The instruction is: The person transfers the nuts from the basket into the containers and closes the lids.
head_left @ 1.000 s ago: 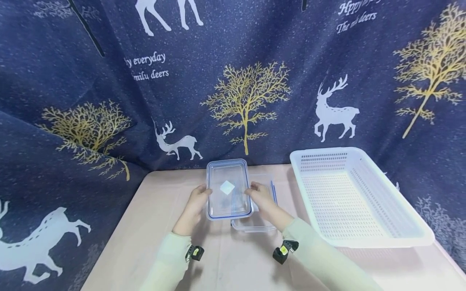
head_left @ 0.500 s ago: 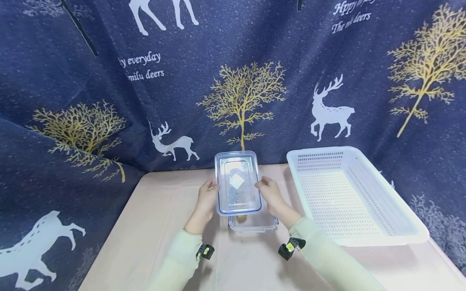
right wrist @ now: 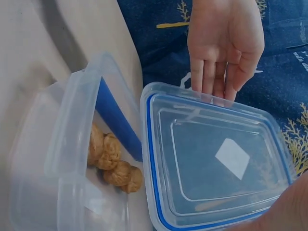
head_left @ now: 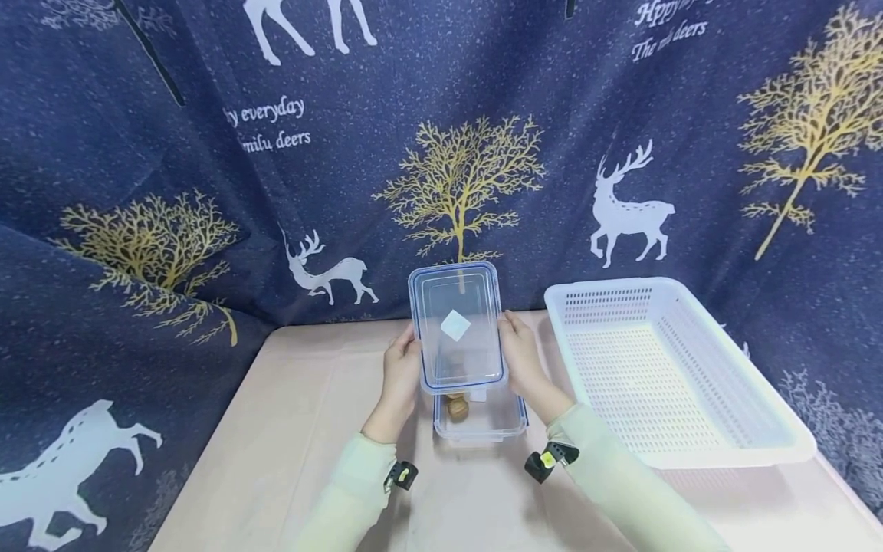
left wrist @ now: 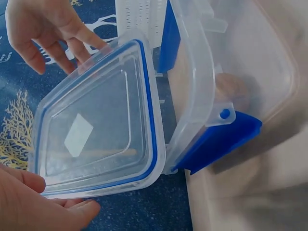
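Observation:
Between my two hands I hold a clear plastic lid (head_left: 458, 345) with a blue seal and a white diamond-shaped sticker, its far edge tilted up. My left hand (head_left: 402, 376) grips its left edge; in the left wrist view the thumb and fingertips pinch the rim. On the opposite edge, my right hand (head_left: 526, 360) grips the lid too. Below and behind it stands a clear food container (head_left: 479, 431) with blue side latches hanging down. Several walnuts (right wrist: 113, 156) lie inside, along with a small white piece (head_left: 477, 394). The lid hides the container's far part in the head view.
A white perforated plastic basket (head_left: 648, 391) stands to the right of the container. The table is covered by a pale pink cloth (head_left: 310, 429). Behind the table hangs a dark blue curtain (head_left: 428, 69) printed with deer and trees.
Both hands have carried the lid right and up, from left of the container to above it. The lid now tilts more upright, and walnuts show below its near edge.

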A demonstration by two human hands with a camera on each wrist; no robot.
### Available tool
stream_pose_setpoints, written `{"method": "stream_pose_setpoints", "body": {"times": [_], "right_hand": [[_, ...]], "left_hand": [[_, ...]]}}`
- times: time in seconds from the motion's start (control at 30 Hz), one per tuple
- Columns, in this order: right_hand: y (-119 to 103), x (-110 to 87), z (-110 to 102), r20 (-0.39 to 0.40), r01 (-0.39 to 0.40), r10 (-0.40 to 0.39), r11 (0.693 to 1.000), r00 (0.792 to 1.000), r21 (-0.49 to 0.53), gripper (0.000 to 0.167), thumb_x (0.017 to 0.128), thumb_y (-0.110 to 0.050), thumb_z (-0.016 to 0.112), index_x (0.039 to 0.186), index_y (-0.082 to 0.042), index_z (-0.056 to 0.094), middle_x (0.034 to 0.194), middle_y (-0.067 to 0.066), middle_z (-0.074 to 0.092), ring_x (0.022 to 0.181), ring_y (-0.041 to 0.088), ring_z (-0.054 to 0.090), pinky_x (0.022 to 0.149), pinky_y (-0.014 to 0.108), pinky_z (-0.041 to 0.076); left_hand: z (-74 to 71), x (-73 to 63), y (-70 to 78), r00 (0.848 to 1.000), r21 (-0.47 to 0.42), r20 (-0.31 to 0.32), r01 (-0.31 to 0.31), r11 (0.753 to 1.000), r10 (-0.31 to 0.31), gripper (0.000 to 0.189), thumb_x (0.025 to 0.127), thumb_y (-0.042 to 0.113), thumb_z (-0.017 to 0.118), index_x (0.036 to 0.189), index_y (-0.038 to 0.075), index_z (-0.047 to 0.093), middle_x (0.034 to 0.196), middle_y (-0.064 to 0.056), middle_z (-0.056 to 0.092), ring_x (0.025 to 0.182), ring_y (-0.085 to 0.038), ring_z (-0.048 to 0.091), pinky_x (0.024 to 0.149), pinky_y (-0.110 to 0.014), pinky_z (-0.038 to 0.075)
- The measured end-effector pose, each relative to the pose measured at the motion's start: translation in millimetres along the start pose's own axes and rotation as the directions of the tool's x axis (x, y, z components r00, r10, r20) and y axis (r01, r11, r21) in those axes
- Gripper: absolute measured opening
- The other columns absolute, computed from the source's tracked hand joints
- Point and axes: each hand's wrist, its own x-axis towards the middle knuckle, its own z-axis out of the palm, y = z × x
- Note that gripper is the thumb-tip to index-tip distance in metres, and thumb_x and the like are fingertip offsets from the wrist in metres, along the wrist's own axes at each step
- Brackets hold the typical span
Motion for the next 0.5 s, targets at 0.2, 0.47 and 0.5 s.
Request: {"method": "stream_pose_setpoints", "body": {"times": [0.2,0.47,0.5], "right_hand": [[-0.9,-0.2,2.3,-0.008,0.095,-0.095,0.995,0.995,0.011,0.050,0.106,-0.028,0.032,0.149,-0.003,0.031,0.155,0.017,0.027,0.144,0.031,0.022,0.120,0.043,0.018],[-0.4,-1.4,5.4,0.024,0.168,-0.168,0.986,0.985,0.006,0.052,0.106,-0.035,0.030,0.148,-0.004,0.030,0.151,0.017,0.033,0.141,0.032,0.028,0.118,0.046,0.023],[-0.5,-1.6,5.9,0.030,0.164,-0.164,0.986,0.986,0.002,0.052,0.106,-0.035,0.030,0.147,-0.004,0.030,0.151,0.017,0.032,0.141,0.033,0.028,0.118,0.046,0.023]], "left_hand": [[-1.6,-3.3,3.7,1.000,-0.010,0.014,0.002,1.000,-0.002,0.049,0.100,0.007,0.039,0.148,0.002,0.033,0.151,-0.018,0.035,0.141,-0.031,0.030,0.116,-0.041,0.028],[-3.2,-6.7,4.8,1.000,-0.019,0.018,-0.012,1.000,0.012,0.047,0.103,0.015,0.036,0.149,0.008,0.029,0.152,-0.016,0.032,0.141,-0.031,0.030,0.117,-0.047,0.024],[-3.4,-6.9,4.5,1.000,-0.027,0.018,-0.013,1.000,0.014,0.046,0.103,0.015,0.036,0.148,0.008,0.029,0.153,-0.017,0.031,0.141,-0.031,0.028,0.118,-0.047,0.022]]}}
